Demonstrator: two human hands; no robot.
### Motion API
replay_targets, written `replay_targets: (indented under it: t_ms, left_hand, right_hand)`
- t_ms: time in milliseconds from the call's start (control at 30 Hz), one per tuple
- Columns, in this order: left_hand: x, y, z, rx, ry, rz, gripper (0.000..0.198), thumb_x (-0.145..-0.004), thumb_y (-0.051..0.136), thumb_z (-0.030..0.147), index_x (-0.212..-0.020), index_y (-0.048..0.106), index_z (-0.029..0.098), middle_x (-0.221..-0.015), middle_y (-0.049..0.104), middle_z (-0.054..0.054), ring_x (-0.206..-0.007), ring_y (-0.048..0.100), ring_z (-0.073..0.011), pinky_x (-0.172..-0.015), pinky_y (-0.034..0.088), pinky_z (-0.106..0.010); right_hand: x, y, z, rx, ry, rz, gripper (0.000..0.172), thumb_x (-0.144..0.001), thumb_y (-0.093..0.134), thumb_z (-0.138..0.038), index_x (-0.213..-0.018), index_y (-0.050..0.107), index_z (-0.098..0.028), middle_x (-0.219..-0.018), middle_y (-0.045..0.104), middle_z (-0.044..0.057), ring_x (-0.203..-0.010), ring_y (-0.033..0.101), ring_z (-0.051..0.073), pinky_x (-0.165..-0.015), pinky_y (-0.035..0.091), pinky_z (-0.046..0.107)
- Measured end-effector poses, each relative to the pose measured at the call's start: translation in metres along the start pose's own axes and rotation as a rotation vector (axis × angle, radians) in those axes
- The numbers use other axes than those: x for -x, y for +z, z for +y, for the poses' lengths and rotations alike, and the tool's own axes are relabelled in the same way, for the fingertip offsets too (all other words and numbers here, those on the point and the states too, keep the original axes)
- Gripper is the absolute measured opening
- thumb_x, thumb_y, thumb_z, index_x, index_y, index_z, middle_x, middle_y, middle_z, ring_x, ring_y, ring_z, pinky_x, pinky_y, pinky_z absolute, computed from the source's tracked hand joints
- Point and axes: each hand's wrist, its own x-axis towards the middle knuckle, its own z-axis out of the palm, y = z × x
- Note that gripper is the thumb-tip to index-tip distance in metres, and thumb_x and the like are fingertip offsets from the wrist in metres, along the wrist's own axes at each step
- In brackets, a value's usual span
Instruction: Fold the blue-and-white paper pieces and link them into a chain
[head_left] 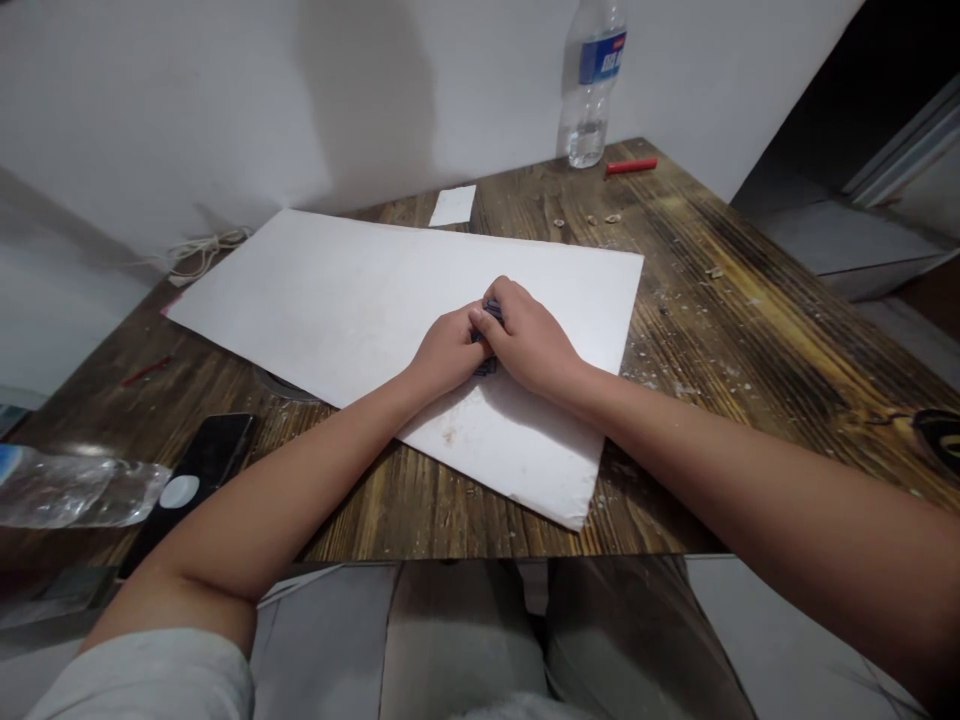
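My left hand (448,350) and my right hand (530,335) meet over the white board (337,290), with fingers closed around a small dark bundle (486,368). Only bits of this bluish-black, ridged object show between the thumbs and below the fingers, so its kind is not clear. Both thumbs lie on top of it, close together. The board lies flat and slanted across the wooden table (712,380), its near corner a little worn and smudged.
A clear bottle with a blue label (587,100) stands against the wall, beside a red stick-like object (631,166). A small white paper (453,206) lies behind the board. At left are a black phone (217,445), a lying plastic bottle (75,488) and a white cable (202,252).
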Motion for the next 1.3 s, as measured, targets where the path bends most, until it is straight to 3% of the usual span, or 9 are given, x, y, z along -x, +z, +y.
replay_targets:
  t_ms: [200,433,1067,1300]
  left_hand:
    - [0.0002,-0.0002,0.0019,0.017,-0.005,-0.011,0.023,-0.084,0.050,0.018,-0.101,0.066,0.018,-0.102,0.074,-0.006,-0.088,0.063,-0.0188,-0.080,0.049,-0.034]
    - [0.0004,-0.0005,0.0046,0.028,-0.002,-0.011,0.020,-0.086,0.051,0.021,-0.099,0.065,0.018,-0.099,0.073,-0.006,-0.087,0.063,-0.0177,-0.078,0.048,-0.033]
    - [-0.0001,0.0015,0.0010,0.032,0.007,-0.010,0.020,-0.088,0.051,0.026,-0.100,0.065,0.019,-0.096,0.073,-0.005,-0.085,0.062,-0.0173,-0.076,0.047,-0.032]
    - [-0.0002,0.0019,0.0011,0.071,0.022,-0.020,0.027,-0.089,0.051,0.028,-0.111,0.065,0.019,-0.099,0.073,-0.005,-0.086,0.063,-0.0170,-0.078,0.048,-0.032]
  right_hand:
    - [-0.0027,0.0005,0.0033,-0.065,0.004,0.050,0.015,-0.090,0.047,-0.033,-0.080,0.040,-0.024,-0.084,0.056,0.003,-0.077,0.048,0.018,-0.069,0.033,0.034]
    - [-0.0041,0.0005,0.0035,-0.139,0.035,0.084,0.017,-0.089,0.049,-0.031,-0.075,0.041,-0.024,-0.080,0.057,0.002,-0.075,0.048,0.017,-0.068,0.032,0.034]
    - [-0.0048,0.0013,0.0045,-0.164,0.047,0.118,0.017,-0.087,0.049,-0.033,-0.075,0.042,-0.024,-0.076,0.055,0.001,-0.072,0.047,0.017,-0.067,0.033,0.034]
    - [-0.0042,0.0017,0.0064,-0.195,0.059,0.145,0.017,-0.089,0.048,-0.035,-0.076,0.042,-0.025,-0.075,0.054,0.000,-0.072,0.047,0.017,-0.068,0.034,0.034]
